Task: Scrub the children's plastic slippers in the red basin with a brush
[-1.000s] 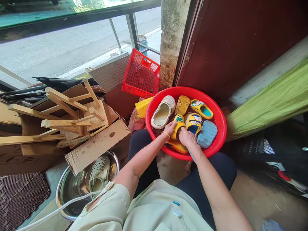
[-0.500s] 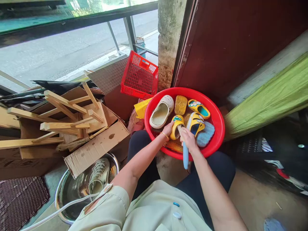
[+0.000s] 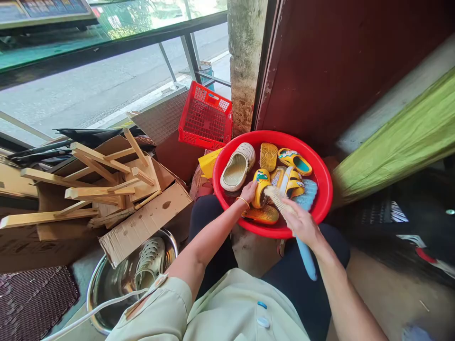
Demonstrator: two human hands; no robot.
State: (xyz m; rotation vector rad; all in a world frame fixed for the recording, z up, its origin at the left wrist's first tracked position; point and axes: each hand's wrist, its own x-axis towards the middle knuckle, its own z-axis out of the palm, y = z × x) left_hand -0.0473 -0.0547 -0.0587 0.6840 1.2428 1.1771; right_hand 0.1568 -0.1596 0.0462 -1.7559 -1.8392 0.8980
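My left hand (image 3: 249, 191) grips a small yellow clog (image 3: 262, 187) with a green cartoon figure on its toe, holding it over the red basin (image 3: 323, 189). In my right hand (image 3: 302, 221) is a scrub brush (image 3: 306, 258) with a light blue handle and pale bristles. Its bristle end is beside the clog's opening; I cannot tell whether they touch. Around them in the basin lie a large beige clog (image 3: 238, 168), a yellow clog sole up (image 3: 268, 156), another yellow clog (image 3: 295, 161), a yellow-and-white shoe (image 3: 293, 182) and a blue sole (image 3: 307, 194).
To the left, a metal bowl (image 3: 93, 296) holds another beige clog (image 3: 150, 260). Upturned wooden stools (image 3: 142, 177) rest on cardboard (image 3: 145, 225). Behind the basin are a red crate (image 3: 206, 118) and a concrete pillar (image 3: 245, 66). A green curtain (image 3: 398, 147) hangs at right.
My right hand has drawn the brush back to the right, out of the clog's opening, so more bristles show. My left hand keeps the clog in nearly the same place.
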